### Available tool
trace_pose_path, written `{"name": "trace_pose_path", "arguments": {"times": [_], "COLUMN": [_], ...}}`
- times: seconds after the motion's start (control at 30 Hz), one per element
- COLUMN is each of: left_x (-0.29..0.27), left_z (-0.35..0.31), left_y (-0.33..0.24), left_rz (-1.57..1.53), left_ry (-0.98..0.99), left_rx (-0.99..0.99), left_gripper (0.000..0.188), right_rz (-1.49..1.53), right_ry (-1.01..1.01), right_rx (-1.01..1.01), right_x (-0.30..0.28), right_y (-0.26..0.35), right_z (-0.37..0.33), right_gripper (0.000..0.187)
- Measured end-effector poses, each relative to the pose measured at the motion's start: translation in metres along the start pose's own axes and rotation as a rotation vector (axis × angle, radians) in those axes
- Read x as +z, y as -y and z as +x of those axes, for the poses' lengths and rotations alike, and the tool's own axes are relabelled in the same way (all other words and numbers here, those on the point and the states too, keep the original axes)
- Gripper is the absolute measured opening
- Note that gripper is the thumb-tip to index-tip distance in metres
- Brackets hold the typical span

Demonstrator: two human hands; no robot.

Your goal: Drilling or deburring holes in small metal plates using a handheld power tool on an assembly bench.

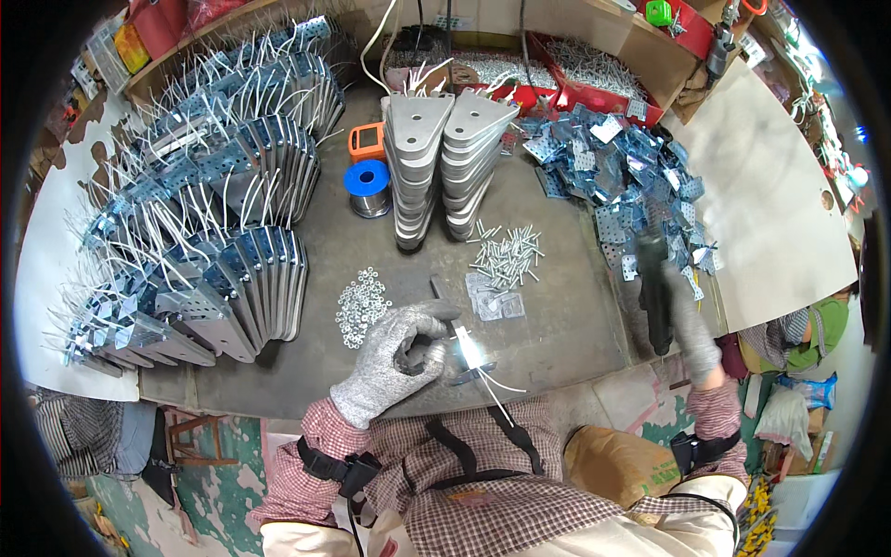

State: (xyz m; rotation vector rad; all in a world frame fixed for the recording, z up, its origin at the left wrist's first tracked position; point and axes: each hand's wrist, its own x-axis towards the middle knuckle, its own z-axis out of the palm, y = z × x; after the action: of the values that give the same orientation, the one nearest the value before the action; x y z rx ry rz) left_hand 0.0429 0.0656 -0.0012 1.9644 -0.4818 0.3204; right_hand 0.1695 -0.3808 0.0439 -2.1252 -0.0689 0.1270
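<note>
Worktop: a grey, worn worktop [566,306], crowded at the back and left and barer in the middle.
Left hand: the left hand [394,357] wears a grey knit glove; its grip is closed around a small shiny metal plate [467,351] with white wires trailing from it, held just above the near edge of the worktop.
Right hand: the right hand [691,325], also gloved, is blurred; its grip is wrapped around a dark power tool [652,288], held upright at the right side of the worktop, well apart from the plate.
Near the left hand: a heap of small washers [360,302] just beyond it, a scatter of screws [509,255] further right, and a clear little bag [495,302] between them.
Back centre: two leaning stacks of grey triangular plates [444,167], with a blue spool [368,183] and an orange object [366,141] to their left.
Left: long rows of perforated metal pieces with white wires [213,213], standing on edge.
Right: a pile of shiny perforated brackets [631,181], and red trays of fasteners [594,70] behind.
Room: a cluttered workshop with shelves along the back and patchy green floor below.
Hard to make out: glare hides the plate's shape; the tool's tip is lost in motion blur; the orange object is partly covered.
</note>
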Motion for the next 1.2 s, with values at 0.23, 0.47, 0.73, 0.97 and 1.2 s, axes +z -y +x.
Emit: {"name": "trace_pose_path", "arguments": {"times": [0.23, 0.47, 0.73, 0.97, 1.2], "left_x": [-0.005, 0.006, 0.008, 0.003, -0.005], "left_z": [0.0, -0.002, 0.003, -0.006, -0.005], "left_y": [-0.002, 0.001, -0.004, -0.006, -0.018], "left_rz": [0.025, 0.28, 0.253, 0.164, 0.182], "left_ry": [-0.01, -0.064, -0.062, -0.054, -0.055], "left_rx": [-0.006, 0.038, 0.031, 0.011, 0.004], "left_gripper": [0.024, 0.03, 0.028, 0.032, 0.03], "right_rz": [-1.107, -0.05, -0.393, -0.084, -0.331], "right_ry": [-0.303, 0.639, 0.344, -0.22, -0.233], "right_rx": [-0.277, -0.556, -0.717, -0.75, -1.022], "right_x": [0.06, 0.182, 0.145, 0.159, 0.154], "right_y": [0.065, 0.128, 0.139, 0.246, 0.237], "right_z": [-0.02, -0.021, 0.039, 0.259, 0.278], "right_gripper": [0.044, 0.022, 0.021, 0.029, 0.034]}}
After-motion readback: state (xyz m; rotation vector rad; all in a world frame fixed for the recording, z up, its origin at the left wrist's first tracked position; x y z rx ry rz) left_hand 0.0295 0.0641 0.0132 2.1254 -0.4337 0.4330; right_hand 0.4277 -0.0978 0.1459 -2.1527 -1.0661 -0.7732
